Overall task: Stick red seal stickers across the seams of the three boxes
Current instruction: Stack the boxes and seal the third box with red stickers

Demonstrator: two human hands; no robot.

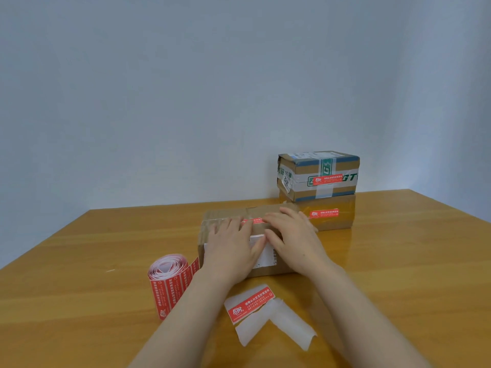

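- Pressing down w/ both hands: left hand (231, 245) and right hand (292, 235) lie flat on the near box (225, 212), fingers straight and slightly spread, pinching nothing. Fingertips close in on a red seal sticker (253, 221) from either side.
- That sticker sits by the box's top far edge. Only a strip of red shows btw. the fingers, so can't tell if it fully crosses the seam.
- Near box stands approx. mid-table, w/ a white label (265, 256) partly under the hands.
- Back R: two boxes stacked. The top box (342, 166) carries the top sticker (327, 179) on its front, and the bottom box (342, 221) carries the bottom sticker (324, 213). Both look done.
- Progress, my read: 2 of 3 sealed, 3rd being smoothed down now. Prob. only a firm rub left.
- Sticker roll (170, 282) stands just L of the near box. A spare sticker (251, 304) and peeled backing paper (287, 328) lie on the table (79, 261), nearest the person.
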